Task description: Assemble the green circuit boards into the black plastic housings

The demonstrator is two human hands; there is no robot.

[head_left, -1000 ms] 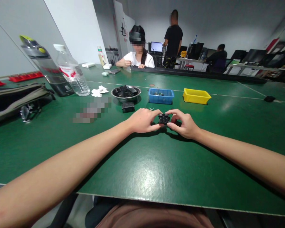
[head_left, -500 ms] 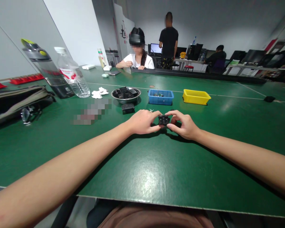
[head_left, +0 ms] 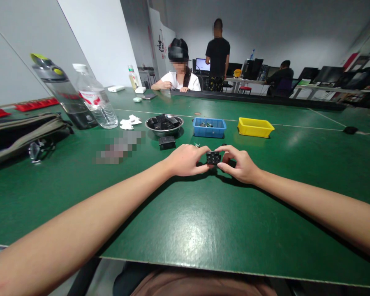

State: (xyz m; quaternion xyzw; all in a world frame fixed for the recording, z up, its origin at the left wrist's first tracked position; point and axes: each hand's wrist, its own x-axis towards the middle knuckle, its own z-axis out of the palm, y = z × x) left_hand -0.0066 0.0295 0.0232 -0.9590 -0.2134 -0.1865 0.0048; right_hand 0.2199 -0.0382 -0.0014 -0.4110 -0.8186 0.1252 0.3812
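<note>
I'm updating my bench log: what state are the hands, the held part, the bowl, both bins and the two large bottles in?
Left hand: pinching the black part.
Right hand: pinching it too.
Black part: held between both hands.
Metal bowl: upright, uncovered, heaped with black pieces.
Blue bin: uncovered, small parts inside.
Yellow bin: uncovered, inside only partly visible.
Clear bottle: white cap on.
Gray bottle: lid on.
</note>
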